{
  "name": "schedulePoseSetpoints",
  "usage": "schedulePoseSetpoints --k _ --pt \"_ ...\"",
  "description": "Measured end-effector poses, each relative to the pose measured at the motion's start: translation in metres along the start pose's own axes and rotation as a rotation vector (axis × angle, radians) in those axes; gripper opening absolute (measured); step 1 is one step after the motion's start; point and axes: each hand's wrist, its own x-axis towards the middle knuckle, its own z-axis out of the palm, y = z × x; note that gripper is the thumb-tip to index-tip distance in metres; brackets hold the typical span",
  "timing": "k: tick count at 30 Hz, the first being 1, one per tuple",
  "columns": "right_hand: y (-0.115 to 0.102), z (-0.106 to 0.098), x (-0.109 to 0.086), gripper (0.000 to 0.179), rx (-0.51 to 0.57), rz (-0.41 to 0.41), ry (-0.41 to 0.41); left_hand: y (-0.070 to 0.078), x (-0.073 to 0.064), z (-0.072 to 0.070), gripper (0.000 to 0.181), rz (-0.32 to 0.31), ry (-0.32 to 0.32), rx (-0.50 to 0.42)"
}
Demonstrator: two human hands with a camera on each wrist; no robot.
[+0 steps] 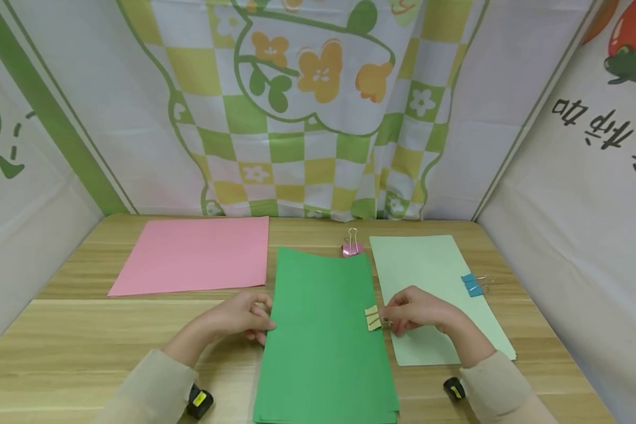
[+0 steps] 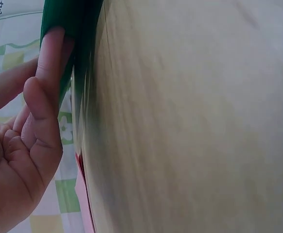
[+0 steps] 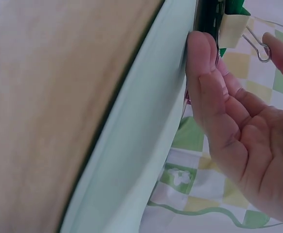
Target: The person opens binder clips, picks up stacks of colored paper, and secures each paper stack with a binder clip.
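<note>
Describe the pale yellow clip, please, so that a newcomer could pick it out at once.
On the wooden table, find the dark green sheets near the middle. The pale yellow clip sits on their right edge, beside the right hand. Its colour sets it apart from the pink clip by the sheets' far edge and the blue clip on the pale green sheets.

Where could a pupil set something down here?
Bare wooden tabletop lies between the pink paper and left sleeve; a narrower strip runs right of the mint paper. It's crowded by the green paper, around its yellow binder clip and the right hand.
</note>
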Motion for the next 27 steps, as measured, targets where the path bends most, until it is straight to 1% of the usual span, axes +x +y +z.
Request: schedulePoseSetpoints --k 8,14,20,27 --pt "-0.001 -0.002 0.002 0.032 -0.05 0.035 0.027 0.003 0.006 0.001 0.025 -0.035 0.003 0.008" --pt "-0.003 -0.001 0.005 0.033 -0.095 0.029 0.043 0.002 0.009 -0.001 0.028 -0.067 0.009 0.012" --pt "-0.004 -0.001 0.009 0.032 -0.15 0.032 0.054 0.001 0.009 -0.003 0.024 -0.088 0.004 0.004" --pt "-0.007 0.001 0.012 0.031 -0.183 0.059 0.058 0.001 0.01 -0.006 0.023 -0.097 0.007 -0.003"
